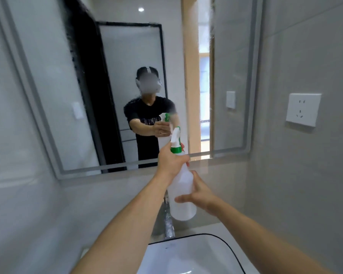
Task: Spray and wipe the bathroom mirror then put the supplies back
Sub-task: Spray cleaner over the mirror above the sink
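Gripping the green-collared neck of a translucent plastic spray bottle (179, 186) with left hand (171, 163), cupping its smooth cylindrical body with curled right hand (201, 192), before the glossy rectangular mirror (127, 66)

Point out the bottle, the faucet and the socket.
bottle (183, 196): head view, on its white body.
faucet (169, 228): head view, on its chrome spout.
socket (303, 109): head view, on its white faceplate.

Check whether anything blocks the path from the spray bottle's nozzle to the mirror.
Nothing visible does. The left hand grips the spray bottle by the neck, the right hand holds its body; only open air lies between nozzle and mirror.
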Demonstrator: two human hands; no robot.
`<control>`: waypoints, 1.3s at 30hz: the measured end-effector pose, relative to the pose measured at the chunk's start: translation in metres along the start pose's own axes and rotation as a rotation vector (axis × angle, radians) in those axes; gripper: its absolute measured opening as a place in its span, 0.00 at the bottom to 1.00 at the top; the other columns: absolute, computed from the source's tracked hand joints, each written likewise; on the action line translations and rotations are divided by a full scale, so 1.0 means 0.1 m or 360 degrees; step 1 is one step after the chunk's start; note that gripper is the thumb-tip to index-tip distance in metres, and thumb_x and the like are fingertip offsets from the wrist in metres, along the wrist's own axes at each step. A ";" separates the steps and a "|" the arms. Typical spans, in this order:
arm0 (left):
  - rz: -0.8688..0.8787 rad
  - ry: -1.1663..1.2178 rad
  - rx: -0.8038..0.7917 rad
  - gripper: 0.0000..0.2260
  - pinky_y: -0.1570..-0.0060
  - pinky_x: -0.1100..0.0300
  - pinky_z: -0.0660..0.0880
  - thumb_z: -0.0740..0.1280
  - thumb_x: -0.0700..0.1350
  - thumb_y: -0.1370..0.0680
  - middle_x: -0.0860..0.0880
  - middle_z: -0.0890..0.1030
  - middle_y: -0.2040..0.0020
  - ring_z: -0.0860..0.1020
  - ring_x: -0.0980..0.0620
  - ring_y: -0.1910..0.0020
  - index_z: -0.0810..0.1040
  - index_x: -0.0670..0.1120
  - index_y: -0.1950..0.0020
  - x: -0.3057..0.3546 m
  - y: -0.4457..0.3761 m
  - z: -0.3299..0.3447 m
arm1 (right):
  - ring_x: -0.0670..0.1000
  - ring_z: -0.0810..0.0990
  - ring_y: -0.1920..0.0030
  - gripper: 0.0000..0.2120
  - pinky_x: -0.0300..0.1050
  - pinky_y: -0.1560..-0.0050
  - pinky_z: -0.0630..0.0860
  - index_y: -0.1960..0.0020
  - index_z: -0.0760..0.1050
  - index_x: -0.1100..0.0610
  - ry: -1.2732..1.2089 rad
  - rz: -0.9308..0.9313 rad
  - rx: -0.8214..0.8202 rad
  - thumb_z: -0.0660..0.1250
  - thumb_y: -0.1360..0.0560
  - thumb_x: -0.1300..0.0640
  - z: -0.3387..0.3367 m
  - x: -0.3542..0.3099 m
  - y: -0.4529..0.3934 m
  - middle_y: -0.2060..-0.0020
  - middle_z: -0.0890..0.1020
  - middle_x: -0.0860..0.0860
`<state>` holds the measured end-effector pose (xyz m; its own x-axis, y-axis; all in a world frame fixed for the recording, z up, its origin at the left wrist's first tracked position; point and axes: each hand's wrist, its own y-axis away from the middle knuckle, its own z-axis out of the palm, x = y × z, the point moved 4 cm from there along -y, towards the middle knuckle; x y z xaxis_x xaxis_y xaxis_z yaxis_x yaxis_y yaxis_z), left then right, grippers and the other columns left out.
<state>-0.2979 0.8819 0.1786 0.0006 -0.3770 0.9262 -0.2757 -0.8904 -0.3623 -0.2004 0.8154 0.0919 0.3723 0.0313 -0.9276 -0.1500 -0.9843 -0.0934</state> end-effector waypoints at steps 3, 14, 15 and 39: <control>-0.0010 0.0005 0.0030 0.15 0.56 0.43 0.83 0.74 0.34 0.36 0.43 0.80 0.56 0.80 0.41 0.57 0.79 0.43 0.51 -0.02 0.00 -0.23 | 0.53 0.74 0.39 0.42 0.59 0.36 0.74 0.32 0.60 0.45 0.0017 -0.0015 -0.0055 0.81 0.37 0.55 0.19 -0.09 -0.08 0.42 0.75 0.47; 0.0044 -0.0083 0.0169 0.22 0.67 0.68 0.74 0.73 0.26 0.36 0.50 0.79 0.59 0.77 0.57 0.62 0.78 0.40 0.44 0.10 0.12 -0.83 | 0.55 0.75 0.39 0.44 0.61 0.35 0.73 0.31 0.61 0.47 0.0051 -0.0134 -0.0207 0.80 0.41 0.52 0.65 -0.37 -0.22 0.41 0.76 0.49; 0.0045 -0.0090 0.0189 0.22 0.67 0.69 0.74 0.72 0.26 0.35 0.52 0.79 0.59 0.77 0.61 0.63 0.78 0.40 0.44 0.12 0.14 -0.88 | 0.55 0.75 0.38 0.45 0.62 0.35 0.73 0.31 0.61 0.47 0.0059 -0.0139 -0.0225 0.80 0.41 0.51 0.69 -0.39 -0.23 0.41 0.75 0.49; -0.0061 -0.0111 0.0848 0.22 0.65 0.60 0.78 0.72 0.28 0.34 0.50 0.79 0.54 0.79 0.52 0.61 0.78 0.43 0.42 0.28 0.69 -2.37 | 0.52 0.78 0.40 0.42 0.49 0.40 0.76 0.30 0.62 0.51 0.0000 -0.0403 -0.0767 0.81 0.37 0.62 2.00 -1.13 -0.34 0.41 0.78 0.50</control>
<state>-0.5448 0.8705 0.2038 0.0701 -0.3414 0.9373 0.2518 -0.9031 -0.3478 -0.4205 0.8799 0.1281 0.3420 0.2780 -0.8976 0.3813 -0.9141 -0.1378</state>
